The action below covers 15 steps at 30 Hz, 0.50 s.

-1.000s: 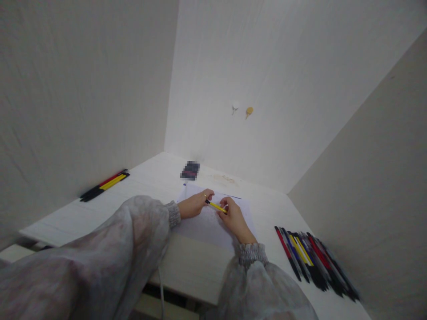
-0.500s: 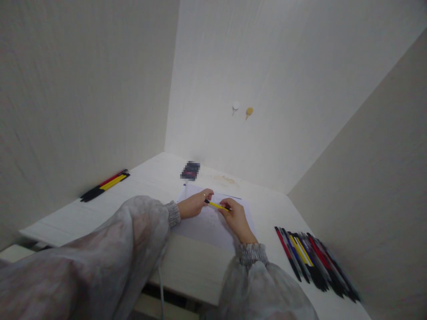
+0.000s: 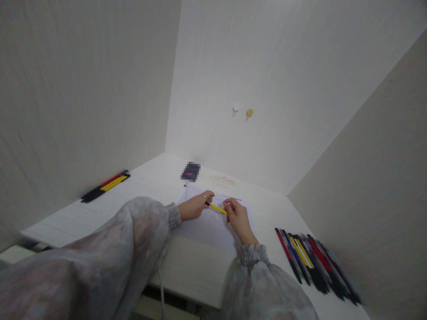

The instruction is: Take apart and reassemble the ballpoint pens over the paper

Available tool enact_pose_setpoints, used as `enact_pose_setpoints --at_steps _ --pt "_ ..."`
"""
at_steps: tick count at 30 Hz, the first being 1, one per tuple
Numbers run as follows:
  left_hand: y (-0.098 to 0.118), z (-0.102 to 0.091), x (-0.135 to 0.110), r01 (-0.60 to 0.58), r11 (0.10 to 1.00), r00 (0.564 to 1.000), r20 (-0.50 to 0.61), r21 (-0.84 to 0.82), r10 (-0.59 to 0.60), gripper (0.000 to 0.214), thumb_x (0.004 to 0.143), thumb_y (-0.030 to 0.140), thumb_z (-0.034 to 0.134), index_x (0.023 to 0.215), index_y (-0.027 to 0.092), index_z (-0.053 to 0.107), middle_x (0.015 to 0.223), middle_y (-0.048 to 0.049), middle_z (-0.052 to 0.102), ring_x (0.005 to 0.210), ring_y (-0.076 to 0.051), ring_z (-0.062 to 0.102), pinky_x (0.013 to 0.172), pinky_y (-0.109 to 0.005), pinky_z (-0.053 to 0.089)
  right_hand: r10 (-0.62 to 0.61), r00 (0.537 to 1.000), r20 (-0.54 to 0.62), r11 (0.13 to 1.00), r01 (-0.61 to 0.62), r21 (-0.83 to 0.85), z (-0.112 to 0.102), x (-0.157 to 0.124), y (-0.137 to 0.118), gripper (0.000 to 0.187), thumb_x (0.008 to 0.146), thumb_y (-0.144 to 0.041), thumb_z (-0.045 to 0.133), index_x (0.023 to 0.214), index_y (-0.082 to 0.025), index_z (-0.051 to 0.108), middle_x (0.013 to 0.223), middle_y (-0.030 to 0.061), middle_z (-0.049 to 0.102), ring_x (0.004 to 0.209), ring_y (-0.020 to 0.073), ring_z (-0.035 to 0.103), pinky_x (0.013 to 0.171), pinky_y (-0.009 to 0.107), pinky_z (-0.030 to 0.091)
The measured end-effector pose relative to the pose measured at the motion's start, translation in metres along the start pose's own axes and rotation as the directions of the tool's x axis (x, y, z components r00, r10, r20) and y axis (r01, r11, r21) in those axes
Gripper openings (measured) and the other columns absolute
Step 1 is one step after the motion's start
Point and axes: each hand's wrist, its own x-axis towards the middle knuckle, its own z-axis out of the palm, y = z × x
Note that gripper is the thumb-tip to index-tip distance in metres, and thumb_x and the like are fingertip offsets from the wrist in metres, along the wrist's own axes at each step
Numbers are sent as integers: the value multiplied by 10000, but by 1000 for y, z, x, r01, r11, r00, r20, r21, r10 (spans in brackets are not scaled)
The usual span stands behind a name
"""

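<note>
A yellow pen with a black end is held between both of my hands over a white sheet of paper on the white table. My left hand pinches the black end; a ring shows on one finger. My right hand is closed round the other end, which is hidden by its fingers. Both arms wear loose pale sleeves with gathered cuffs.
A row of several pens, red, blue, yellow and black, lies at the right of the table. A small bundle of pens lies at the left by the wall. A blurred dark object sits at the back. Walls close in on three sides.
My right hand has shifted slightly along the pen, its fingers curling higher over the end. The left hand has hardly moved.
</note>
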Motion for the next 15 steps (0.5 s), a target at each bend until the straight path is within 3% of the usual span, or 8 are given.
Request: enact_pose_setpoints --at_steps 5,7,11,15 --pt "-2 0 1 6 1000 999 -36 16 -6 386 671 39 411 1028 166 339 841 -33 459 782 -153 462 744 -298 385 -76 996 -52 994 80 68 -2 2 -2 237 647 -317 554 838 -177 550 803 35 603 610 123 551 562 239 436" --pt "-2 0 2 11 1000 999 -44 16 -10 385 668 38 413 1024 164 337 833 -32 457 776 -152 461 742 -298 385 -59 998 -32 991 62 119 -2 2 -1 204 655 -317 544 797 -172 553 731 26 608 586 123 552 544 237 437" --pt "-2 0 2 22 1000 999 -44 -1 -22 387 660 28 416 1012 170 340 833 -28 461 771 -147 462 740 -292 386 54 998 -10 980 -51 190 -2 2 1 233 742 -370 432 805 -170 534 522 -24 558 325 82 426 362 210 356" --pt "0 -1 3 22 1000 998 -66 -3 -22 378 664 27 410 1008 165 331 827 -26 459 772 -143 459 745 -290 385 -11 998 -56 972 24 235 -5 3 -2 258 640 -310 580 855 -175 534 650 -6 588 511 105 535 491 215 426"
